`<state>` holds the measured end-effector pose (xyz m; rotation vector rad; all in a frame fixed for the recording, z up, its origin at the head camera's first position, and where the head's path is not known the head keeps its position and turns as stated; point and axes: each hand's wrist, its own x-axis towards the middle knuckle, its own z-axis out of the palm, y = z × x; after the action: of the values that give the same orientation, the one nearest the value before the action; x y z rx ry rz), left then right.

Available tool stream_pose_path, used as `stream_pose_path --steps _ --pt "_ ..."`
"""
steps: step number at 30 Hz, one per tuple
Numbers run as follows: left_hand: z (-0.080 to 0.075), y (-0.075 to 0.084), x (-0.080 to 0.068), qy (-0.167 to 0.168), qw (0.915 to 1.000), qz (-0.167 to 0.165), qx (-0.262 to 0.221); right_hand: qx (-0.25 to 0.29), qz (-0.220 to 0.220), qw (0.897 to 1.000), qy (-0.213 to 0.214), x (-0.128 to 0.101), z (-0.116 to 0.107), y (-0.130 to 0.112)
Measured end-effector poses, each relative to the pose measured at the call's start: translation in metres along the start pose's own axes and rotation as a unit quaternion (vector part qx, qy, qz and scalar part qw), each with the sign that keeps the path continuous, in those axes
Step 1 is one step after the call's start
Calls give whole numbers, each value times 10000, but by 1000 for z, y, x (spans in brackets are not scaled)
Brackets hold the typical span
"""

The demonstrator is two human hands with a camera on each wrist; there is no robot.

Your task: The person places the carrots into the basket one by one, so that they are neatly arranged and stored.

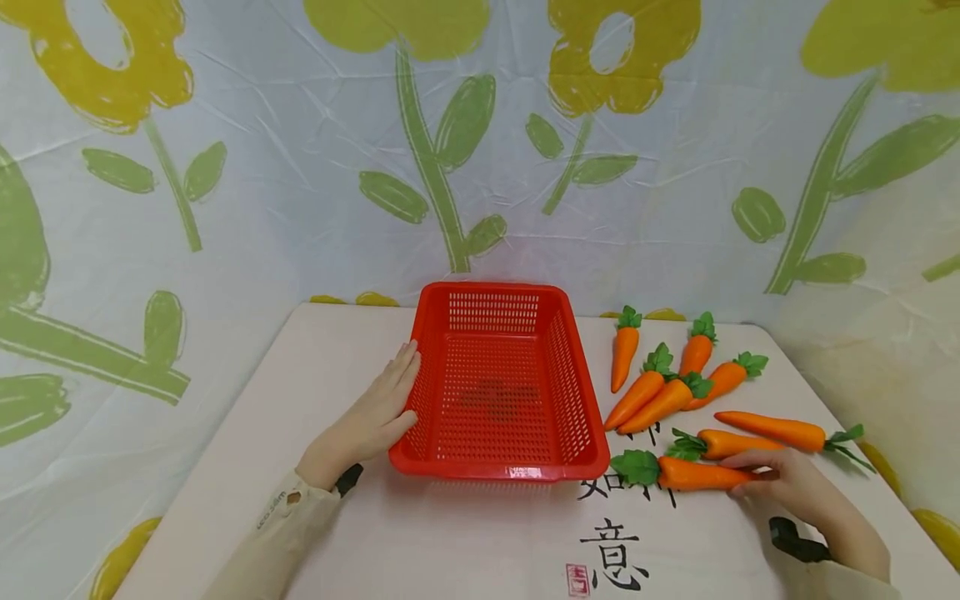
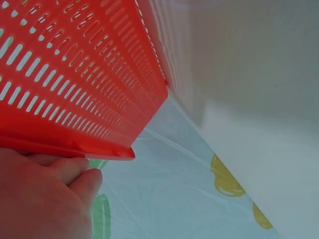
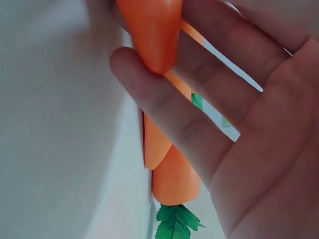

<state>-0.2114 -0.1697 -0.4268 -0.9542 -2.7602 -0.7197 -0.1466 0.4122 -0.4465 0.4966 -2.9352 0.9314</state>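
Fingers (image 3: 164,107) of the right hand (image 1: 795,487) are laid against the pointed end of the nearest carrot (image 1: 701,475) — in the right wrist view they are seen fairly straight and spread, with the orange tip resting across them rather than being clenched; whether a thumb closes on it cannot be told. That carrot lies flat on the table (image 1: 480,542), just right of the near right corner of the red basket (image 1: 502,383); its long axis runs left to right, with the green leaves pointing left toward the basket and the tapered tip pointing right into the hand.

The left hand (image 1: 371,421) is placed flat against the basket's left wall, fingers straight and together, pointing toward the far side; in the left wrist view the fingertips (image 2: 82,177) are seen just under the basket's rim; nothing is gripped. The basket is set at the middle of the table, long axis near to far, and nothing is seen inside it.

Six more carrots are spread to the right of the basket — two (image 1: 780,430) lying left-right just beyond the touched one, four (image 1: 660,379) farther off with leaves pointing away. Black characters and a red seal (image 1: 577,579) are printed on the table's near edge; a flower-patterned cloth (image 1: 225,167) is hung behind.
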Motion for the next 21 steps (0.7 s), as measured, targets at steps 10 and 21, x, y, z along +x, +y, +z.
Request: stream_pose_path --steps 10,21 --pt "1 -3 1 -15 10000 -11 47 66 -161 9997 171 2 -7 1" --pt "1 0 0 -42 9999 -58 -90 386 -120 9989 248 1 -17 1"
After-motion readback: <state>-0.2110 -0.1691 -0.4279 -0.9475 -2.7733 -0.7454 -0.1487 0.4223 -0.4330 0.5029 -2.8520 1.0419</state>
